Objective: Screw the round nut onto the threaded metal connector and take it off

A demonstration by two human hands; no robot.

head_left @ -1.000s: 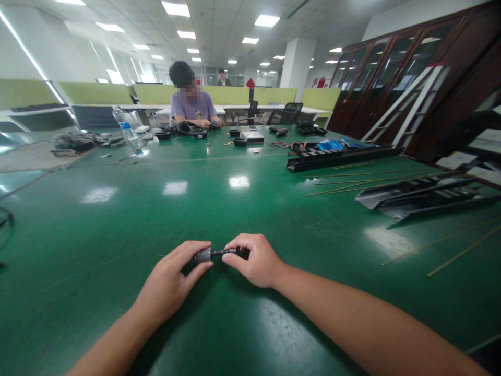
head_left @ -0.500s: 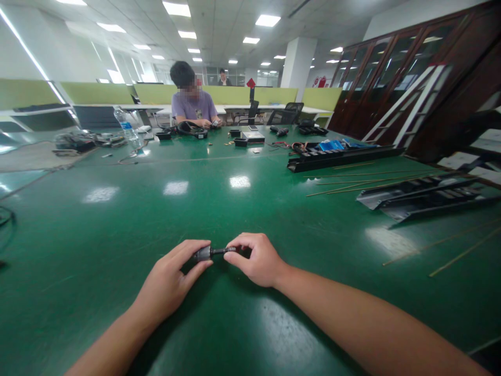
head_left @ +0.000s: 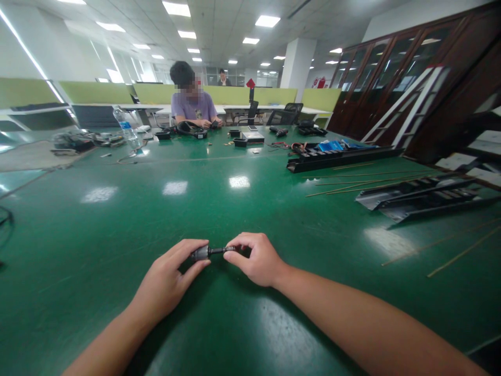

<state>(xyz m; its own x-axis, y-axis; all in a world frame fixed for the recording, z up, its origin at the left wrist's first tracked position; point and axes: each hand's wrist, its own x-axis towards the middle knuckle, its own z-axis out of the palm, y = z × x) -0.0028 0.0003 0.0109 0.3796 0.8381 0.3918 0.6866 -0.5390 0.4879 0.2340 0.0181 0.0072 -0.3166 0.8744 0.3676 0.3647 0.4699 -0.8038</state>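
My left hand (head_left: 168, 282) pinches a short dark-grey metal cylinder (head_left: 201, 253) between thumb and fingers. From the cylinder's right end runs a thin black shaft (head_left: 217, 251). Thumb and fingertips of my right hand (head_left: 256, 258) are closed on a small ribbed piece (head_left: 230, 249) at the far end of that shaft. The whole piece lies level, just above or on the green tabletop (head_left: 219, 324); I cannot tell which. My left fingers partly cover the cylinder.
Across the table a person (head_left: 193, 102) in a purple shirt handles a small dark object. Black metal channels (head_left: 422, 196) and thin rods (head_left: 352, 188) lie to the right. A plastic bottle (head_left: 126, 127) stands at the far left. A stepladder (head_left: 407, 107) leans by the cabinets.
My left hand and the cylinder have shifted slightly left, and a little more of the shaft shows between my hands. My right hand stays nearly in place.
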